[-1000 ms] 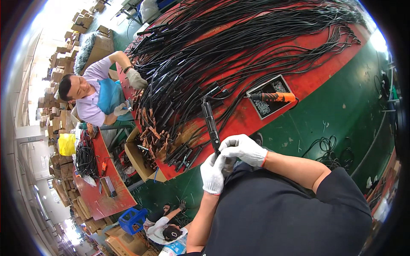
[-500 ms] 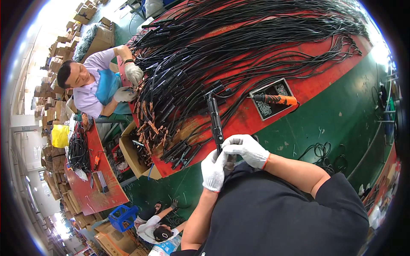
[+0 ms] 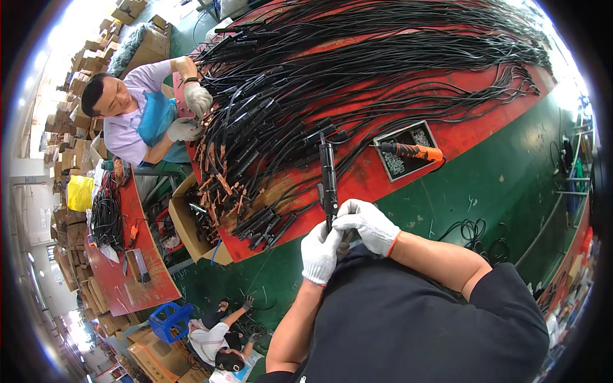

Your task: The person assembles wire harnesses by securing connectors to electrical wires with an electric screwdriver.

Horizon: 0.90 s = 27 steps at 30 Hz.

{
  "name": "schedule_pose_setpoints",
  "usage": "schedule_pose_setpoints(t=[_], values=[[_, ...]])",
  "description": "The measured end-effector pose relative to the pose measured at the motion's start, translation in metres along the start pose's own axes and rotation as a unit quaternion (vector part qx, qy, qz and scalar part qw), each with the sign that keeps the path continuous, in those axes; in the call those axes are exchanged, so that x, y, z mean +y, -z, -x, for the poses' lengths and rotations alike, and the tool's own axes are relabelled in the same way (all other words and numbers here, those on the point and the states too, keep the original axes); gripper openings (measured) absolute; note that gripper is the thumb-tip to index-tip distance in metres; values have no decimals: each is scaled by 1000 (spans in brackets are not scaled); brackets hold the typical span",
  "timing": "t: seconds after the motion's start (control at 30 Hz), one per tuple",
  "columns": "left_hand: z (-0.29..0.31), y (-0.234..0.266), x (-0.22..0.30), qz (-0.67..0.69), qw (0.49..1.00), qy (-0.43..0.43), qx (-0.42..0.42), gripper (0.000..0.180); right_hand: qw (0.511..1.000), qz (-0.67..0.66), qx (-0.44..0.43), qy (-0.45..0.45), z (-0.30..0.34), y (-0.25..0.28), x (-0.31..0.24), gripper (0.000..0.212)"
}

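Between both white-gloved hands I hold a black tubular cable handle [image 3: 328, 175] by its near end, its far end pointing away over the red table [image 3: 470, 131]. My left hand [image 3: 319, 254] is closed round the near end from the left. My right hand [image 3: 369, 226] pinches there from the right, its fingertips close to the left thumb. What lies under the fingers is partly hidden. Beyond the handle, black cables [image 3: 408, 60] spread over the table, with similar handles and copper-coloured pieces [image 3: 220, 182] at their left ends. An orange-and-black electric screwdriver [image 3: 418, 152] rests across a screw tray [image 3: 408, 171].
Across the table at left, a co-worker [image 3: 137, 118] in gloves handles the copper-coloured pieces. An open cardboard box [image 3: 185, 223] stands by the table's left corner. At lower left another person [image 3: 214, 341] is low down near a blue stool [image 3: 171, 321]. Loose cable [image 3: 469, 233] lies on the green floor.
The view has shifted slightly. The handle in my hands has turned a little more upright, while both hands keep their grip. The co-worker's hands and the person at lower left have moved slightly.
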<state>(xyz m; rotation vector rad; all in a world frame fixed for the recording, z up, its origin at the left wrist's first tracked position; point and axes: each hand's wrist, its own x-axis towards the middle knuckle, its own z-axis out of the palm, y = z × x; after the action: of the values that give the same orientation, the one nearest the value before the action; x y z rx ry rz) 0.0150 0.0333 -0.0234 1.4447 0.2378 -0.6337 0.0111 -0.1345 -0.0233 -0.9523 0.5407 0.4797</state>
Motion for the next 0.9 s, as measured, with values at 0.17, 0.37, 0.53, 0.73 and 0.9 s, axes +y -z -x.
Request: schedule_pose_setpoints(t=[0.17,0.37,0.53,0.73,0.9], values=[[3,6,8,19,998,52,-19,27,998,-59,-21,-16,-6,2,2,26],[5,8,23,43,998,40,-34,25,996,-29,-75,-33,-6,7,-10,20],[2,9,19,68,997,35,-6,26,986,-142,-69,-45,-5,11,-9,32],[-1,21,3,121,990,61,27,29,999,-40,10,0,-11,31,14,32],[-3,24,4,147,986,71,27,26,960,200,188,52,-65,97,52,22]])
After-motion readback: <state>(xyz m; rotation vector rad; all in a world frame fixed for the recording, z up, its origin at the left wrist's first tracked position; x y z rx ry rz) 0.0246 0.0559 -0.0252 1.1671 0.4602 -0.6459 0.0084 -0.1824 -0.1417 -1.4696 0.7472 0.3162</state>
